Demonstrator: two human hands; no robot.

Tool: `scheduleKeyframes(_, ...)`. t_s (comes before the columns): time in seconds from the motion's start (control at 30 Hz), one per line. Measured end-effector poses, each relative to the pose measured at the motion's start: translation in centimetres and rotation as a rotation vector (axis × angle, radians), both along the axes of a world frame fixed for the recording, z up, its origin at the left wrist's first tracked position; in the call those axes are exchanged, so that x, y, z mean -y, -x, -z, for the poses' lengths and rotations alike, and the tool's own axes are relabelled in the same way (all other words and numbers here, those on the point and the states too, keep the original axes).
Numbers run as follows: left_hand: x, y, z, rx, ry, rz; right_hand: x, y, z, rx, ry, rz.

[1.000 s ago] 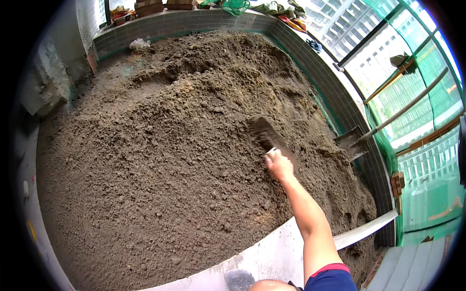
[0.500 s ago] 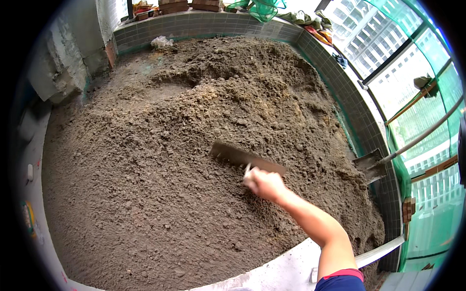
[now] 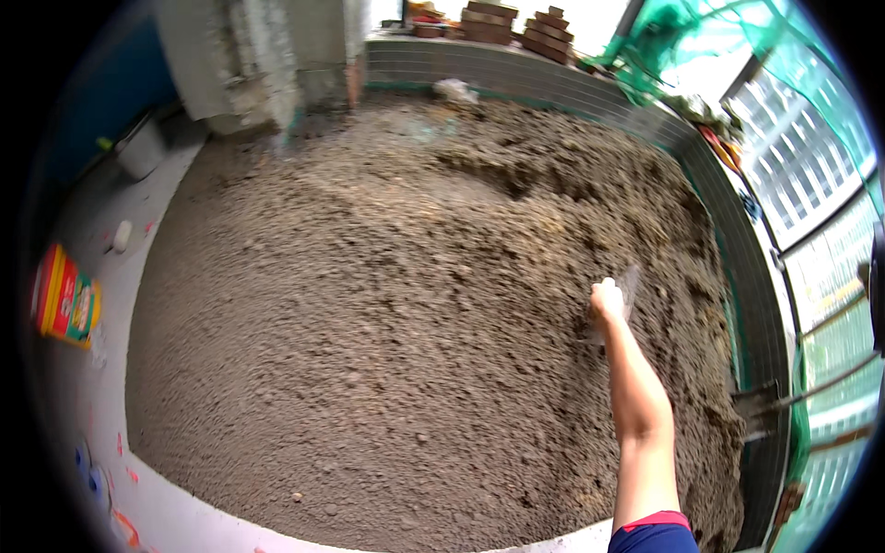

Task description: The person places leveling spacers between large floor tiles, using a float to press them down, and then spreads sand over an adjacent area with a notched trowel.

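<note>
My right hand [image 3: 607,301] is closed around the handle of a flat plastering trowel, its arm stretched out over a broad bed of damp grey-brown mortar [image 3: 369,323]. The thin metal trowel blade [image 3: 631,286] is blurred and tilted steeply beside my fingers, over the right half of the bed. Whether it touches the mortar I cannot tell. Coarse and crumbly, the mortar rises into lumpy mounds toward the far and right sides. Nearer and to the left its surface lies flatter. My left hand is out of sight.
A grey tiled low wall [image 3: 553,85] bounds the far and right sides, with brick stacks [image 3: 487,23] on it. A shovel [image 3: 761,405] leans at the right. At left stand a red-yellow bucket [image 3: 66,300] and a pale bucket [image 3: 140,147]. Green netting [image 3: 650,41] hangs by the windows.
The view has swung left, bringing the buckets into sight. My right arm reaches farther out, and the trowel blade has turned from lying crosswise to steeply tilted.
</note>
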State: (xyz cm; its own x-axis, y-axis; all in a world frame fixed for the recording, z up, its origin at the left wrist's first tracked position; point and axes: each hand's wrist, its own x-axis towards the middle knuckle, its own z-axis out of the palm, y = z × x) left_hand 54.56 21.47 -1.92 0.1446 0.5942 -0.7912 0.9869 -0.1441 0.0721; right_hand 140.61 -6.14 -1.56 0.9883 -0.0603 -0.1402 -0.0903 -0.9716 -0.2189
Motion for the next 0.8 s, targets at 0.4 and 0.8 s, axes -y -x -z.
scheduleKeyframes(0.4, 0.6, -4.5, -4.0, -0.092, -0.022, -0.172, -19.7, 0.1, 0.8, -0.149, -0.505, -0.291)
scheduleKeyframes(0.8, 0.5, -4.4, -4.3, -0.060, 0.011, -0.245, -3.9, 11.6, -3.6, 0.036, -0.255, -0.876)
